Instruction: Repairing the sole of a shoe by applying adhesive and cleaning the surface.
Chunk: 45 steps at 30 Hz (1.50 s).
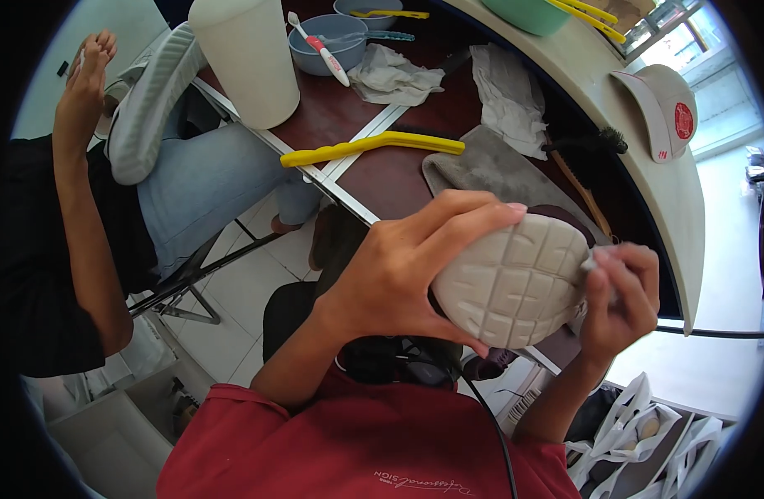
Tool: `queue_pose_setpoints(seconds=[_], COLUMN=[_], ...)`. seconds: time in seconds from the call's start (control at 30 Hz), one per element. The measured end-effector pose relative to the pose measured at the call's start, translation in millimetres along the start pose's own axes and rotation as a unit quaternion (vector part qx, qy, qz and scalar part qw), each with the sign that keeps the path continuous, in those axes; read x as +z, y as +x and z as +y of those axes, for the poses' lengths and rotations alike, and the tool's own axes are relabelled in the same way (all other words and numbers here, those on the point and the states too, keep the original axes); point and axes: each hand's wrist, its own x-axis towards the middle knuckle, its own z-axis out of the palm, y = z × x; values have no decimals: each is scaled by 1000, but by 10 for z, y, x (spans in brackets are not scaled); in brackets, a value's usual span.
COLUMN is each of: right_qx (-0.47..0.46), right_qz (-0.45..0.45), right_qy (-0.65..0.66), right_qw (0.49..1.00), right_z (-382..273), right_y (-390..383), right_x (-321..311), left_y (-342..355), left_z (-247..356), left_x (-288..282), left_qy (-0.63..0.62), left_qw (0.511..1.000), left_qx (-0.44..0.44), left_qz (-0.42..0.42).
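Observation:
A shoe with a pale, grooved sole (515, 279) is turned sole-out in front of me, held by my left hand (411, 274) with fingers along its top edge and thumb below. At the sole's right edge, my right hand (623, 299) pinches a small white scrap (590, 261), perhaps cloth or tissue, against the shoe; much of it is hidden. A long yellow brush (332, 154) lies on the dark red table (307, 116) beyond my hands. A gray cloth (473, 158) and a wooden-handled brush (590, 195) lie behind the shoe.
A co-worker's arm (83, 241) and gray shoe (149, 108) are at left. On the table stand a white container (245, 58), bowls (324, 58) and crumpled tissues (390, 75), with a red-white toothbrush (315, 46). A white cap (655, 108) rests right; bags (631, 416) sit below.

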Motion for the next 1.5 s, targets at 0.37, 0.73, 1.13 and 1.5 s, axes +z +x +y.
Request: queue_pose_setpoints(seconds=[0.37, 0.73, 1.13, 1.5], right_qx=[-85, -106, -58, -53], right_qz=[-11, -47, -62, -46], right_qy=[12, 11, 29, 4], right_qw=[996, 993, 996, 998], right_z=[-438, -650, -524, -686], right_y=[262, 365, 373, 275], right_x=[-2, 69, -12, 11], left_y=[-57, -34, -117, -119], left_z=[219, 370, 380, 415], left_x=[104, 177, 197, 244], left_qy=[-64, -30, -12, -3], left_qw=[998, 999, 999, 999], left_qx=[-23, 18, 21, 22], left_qz=[19, 18, 23, 23])
